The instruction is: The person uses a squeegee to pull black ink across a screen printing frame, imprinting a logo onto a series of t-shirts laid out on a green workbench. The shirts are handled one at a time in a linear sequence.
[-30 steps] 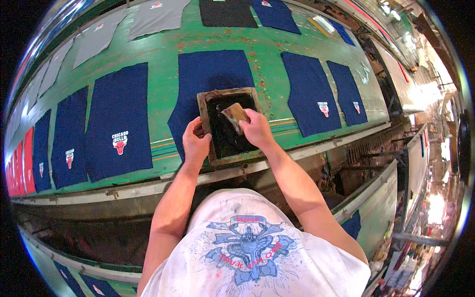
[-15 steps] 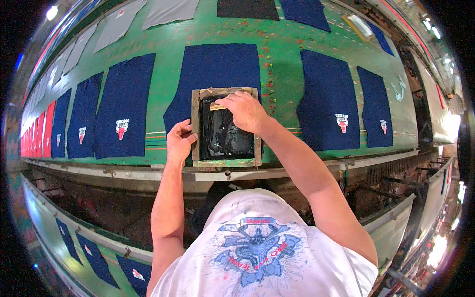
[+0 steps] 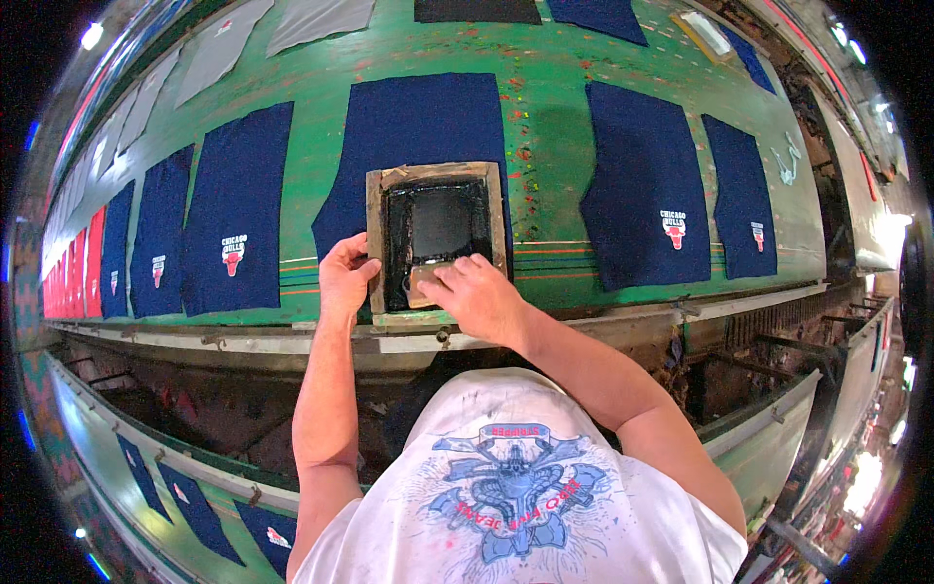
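One long green-topped counter point(image 3: 555, 127), speckled with paint. Left portion: three flat navy cloth pieces point(image 3: 238, 185) with red-and-white prints; farther left, a row of red cloth pieces point(image 3: 95, 263). Right portion: two printed navy cloth panels point(image 3: 647, 165), side by side; one tangled pale cord point(image 3: 787, 165). Far side: light grey cloth pieces point(image 3: 224, 49); one black cloth piece point(image 3: 477, 10).

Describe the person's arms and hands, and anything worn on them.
The left hand and right hand are ungloved; both forearms are bare, no watch or bracelet showing. The white shirt has short sleeves and a blue and red print.
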Available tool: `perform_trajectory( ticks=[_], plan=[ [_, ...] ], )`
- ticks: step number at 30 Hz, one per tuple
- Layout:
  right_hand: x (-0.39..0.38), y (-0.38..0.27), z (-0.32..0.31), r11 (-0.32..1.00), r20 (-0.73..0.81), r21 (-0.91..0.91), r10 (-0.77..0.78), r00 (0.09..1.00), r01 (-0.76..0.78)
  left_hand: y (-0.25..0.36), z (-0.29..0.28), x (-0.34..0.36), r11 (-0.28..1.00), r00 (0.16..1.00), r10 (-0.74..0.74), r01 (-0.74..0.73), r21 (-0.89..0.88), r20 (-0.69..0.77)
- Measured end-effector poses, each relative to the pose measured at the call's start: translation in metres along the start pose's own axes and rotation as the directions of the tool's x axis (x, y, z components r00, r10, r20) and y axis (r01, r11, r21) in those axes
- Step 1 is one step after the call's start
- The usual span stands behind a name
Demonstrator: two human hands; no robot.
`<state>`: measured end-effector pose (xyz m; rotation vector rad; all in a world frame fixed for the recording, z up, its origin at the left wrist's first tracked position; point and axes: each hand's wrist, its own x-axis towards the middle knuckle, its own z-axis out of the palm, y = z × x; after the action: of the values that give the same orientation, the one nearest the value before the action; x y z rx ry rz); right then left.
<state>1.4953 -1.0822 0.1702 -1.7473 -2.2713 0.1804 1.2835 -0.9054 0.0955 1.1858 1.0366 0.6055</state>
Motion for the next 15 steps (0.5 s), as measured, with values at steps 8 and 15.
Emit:
perform_trajectory(
  ticks=[8, 15],
  plan=[
    [-0.021, -0.026, -0.006, 0.992, -0.002, 0.128, 0.015, 1.0, -0.015, -0.004, 0.004, -0.006, 0.995, 0.995, 0.094, -0.093, 0.041, -0.036],
    [-0.046, -0.024, 0.002, 0.886, -0.188, 0.372, 0.365, 0.912, -0.277, -0.027, 0.017, -0.02, 0.881, 0.895, 0.444, -0.427, 0.204, -0.046]
  ],
)
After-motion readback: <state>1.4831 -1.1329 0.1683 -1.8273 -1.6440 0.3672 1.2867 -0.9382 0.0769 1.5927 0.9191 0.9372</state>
